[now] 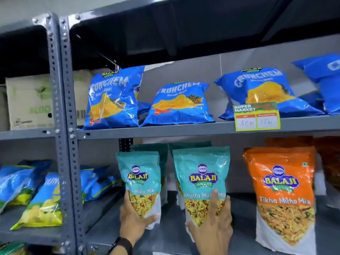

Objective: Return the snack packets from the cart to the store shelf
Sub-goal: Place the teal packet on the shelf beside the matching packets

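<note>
Head: each hand (135, 217) grips a teal pouch (141, 183).

A shop, by the look of it; grey slotted-steel shelving (63, 107) carries rows of blue crisp bags (177, 104) and teal (201, 183) and orange snack pouches (281, 192) facing outward; a "Super Market" price tag (257, 116) hangs on the shelf edge; a cardboard carton (29, 102) sits alongside.

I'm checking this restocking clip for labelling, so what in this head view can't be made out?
- Cart: out of frame.
- Left teal packet: name partly covered by the left hand.
- Packets behind the right teal packet, held by the right hand: count hidden.
- Price tag: small print blurred.
- Far-right blue packet: cut by the edge.
- Cardboard box: print faded, post in front.
</note>
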Action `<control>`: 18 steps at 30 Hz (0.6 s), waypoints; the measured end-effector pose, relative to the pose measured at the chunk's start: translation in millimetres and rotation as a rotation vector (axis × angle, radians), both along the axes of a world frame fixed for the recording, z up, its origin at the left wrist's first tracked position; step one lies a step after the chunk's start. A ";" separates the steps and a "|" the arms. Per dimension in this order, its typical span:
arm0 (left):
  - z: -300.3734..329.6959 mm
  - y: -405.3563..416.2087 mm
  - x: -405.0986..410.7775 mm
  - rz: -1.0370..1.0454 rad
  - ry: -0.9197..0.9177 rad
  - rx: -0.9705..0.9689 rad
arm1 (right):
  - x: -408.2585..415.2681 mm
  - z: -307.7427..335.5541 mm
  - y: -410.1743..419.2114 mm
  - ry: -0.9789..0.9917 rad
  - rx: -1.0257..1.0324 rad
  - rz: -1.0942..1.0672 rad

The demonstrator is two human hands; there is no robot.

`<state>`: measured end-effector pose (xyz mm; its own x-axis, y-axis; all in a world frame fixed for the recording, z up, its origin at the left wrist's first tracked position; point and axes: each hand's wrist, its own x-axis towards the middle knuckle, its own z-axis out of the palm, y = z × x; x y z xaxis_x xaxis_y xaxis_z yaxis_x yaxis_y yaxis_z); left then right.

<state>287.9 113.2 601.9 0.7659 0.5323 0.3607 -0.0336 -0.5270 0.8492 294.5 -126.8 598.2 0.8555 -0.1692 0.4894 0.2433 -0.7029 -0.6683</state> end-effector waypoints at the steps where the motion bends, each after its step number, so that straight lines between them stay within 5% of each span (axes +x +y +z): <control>1: -0.2 -3.3 -3.0 0.011 -0.003 0.010 | -0.6 0.4 5.6 -0.004 -0.005 0.001; 10: -11.4 -22.0 -31.6 0.129 -0.010 0.102 | -18.6 -4.5 34.2 -0.082 -0.132 -0.028; 18: -6.0 -3.9 -31.8 -0.052 -0.051 0.105 | -10.5 -9.5 40.7 -0.159 -0.155 -0.068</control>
<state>256.2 109.3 595.9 0.7706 0.4497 0.4516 -0.1052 -0.6092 0.7860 284.1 -86.1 588.7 0.7549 -0.1366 0.6414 0.2851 -0.8125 -0.5085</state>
